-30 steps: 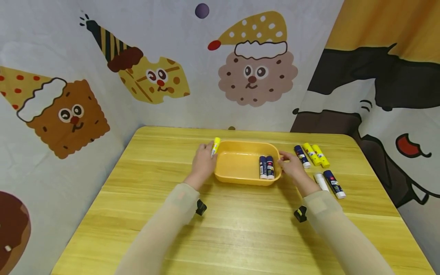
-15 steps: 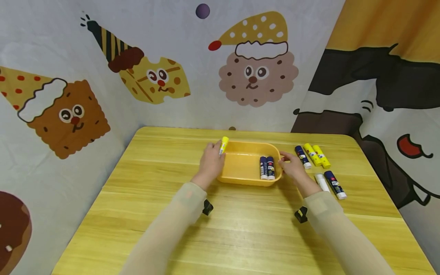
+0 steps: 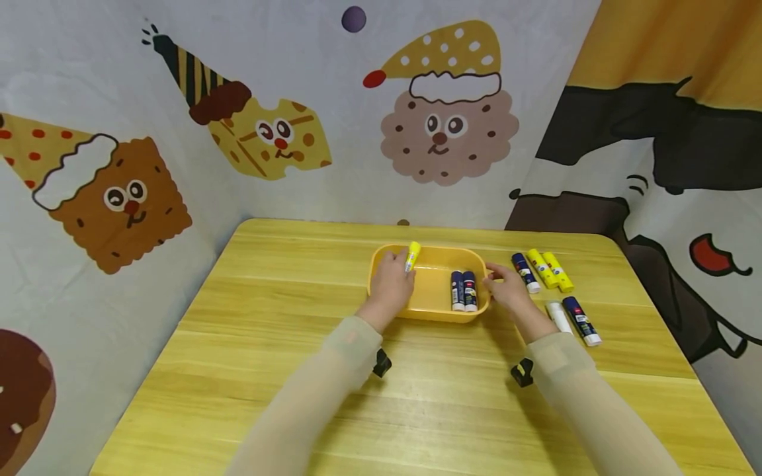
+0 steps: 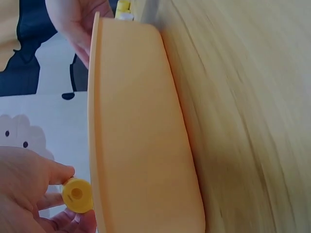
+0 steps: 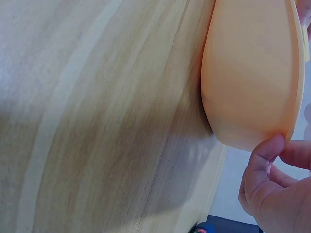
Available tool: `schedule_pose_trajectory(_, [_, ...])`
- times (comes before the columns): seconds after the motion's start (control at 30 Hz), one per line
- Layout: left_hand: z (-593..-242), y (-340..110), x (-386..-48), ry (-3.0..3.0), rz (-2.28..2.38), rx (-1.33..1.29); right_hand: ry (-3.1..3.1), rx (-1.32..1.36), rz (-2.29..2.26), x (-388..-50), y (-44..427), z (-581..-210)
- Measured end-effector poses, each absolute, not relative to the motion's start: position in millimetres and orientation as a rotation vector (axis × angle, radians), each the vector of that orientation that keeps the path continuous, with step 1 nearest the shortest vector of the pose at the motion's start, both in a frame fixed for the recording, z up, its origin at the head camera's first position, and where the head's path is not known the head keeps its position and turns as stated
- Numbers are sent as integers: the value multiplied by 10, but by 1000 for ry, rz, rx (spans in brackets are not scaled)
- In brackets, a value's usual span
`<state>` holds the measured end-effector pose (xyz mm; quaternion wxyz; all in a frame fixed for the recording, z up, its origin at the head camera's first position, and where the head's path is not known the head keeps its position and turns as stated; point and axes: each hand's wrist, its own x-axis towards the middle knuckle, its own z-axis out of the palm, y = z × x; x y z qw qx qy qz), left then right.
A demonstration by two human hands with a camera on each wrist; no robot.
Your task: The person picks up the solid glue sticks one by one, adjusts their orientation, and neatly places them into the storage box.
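Over the left part of the yellow-orange plastic tray (image 3: 434,308), my left hand (image 3: 391,281) pinches a yellow glue stick (image 3: 413,255). In the left wrist view the round yellow end of that glue stick (image 4: 77,195) shows between thumb and fingers, close to the tray's rim. My right hand (image 3: 507,289) grips the tray's right end; the right wrist view shows its thumb and fingers (image 5: 269,150) pinching the rim. Inside the tray, two navy glue sticks (image 3: 464,291) lie side by side at the right.
Right of the tray lie a navy glue stick (image 3: 526,272), two yellow glue sticks (image 3: 550,270), a white one (image 3: 558,317) partly behind my right wrist, and another navy one (image 3: 581,320). A patterned cloth (image 3: 286,198) stands behind the wooden table (image 3: 286,284).
My left hand has moved right with the yellow glue stick, from the tray's left end to over its inside. The right hand has kept its grip on the rim.
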<state>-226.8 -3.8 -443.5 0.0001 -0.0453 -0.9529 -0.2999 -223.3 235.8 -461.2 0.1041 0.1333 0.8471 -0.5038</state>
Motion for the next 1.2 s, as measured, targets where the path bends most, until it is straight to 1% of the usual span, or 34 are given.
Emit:
schedule_pose_trajectory(0.6, [-4510,410,-2182,-3055,-900,-119,2510,400,-1467,-2225,2357,-4603])
schedule_pose_trajectory(1.2, [-4558,758,-2097,-3122,-729,-67,2520,408,-1462,-2232,2341,-4599])
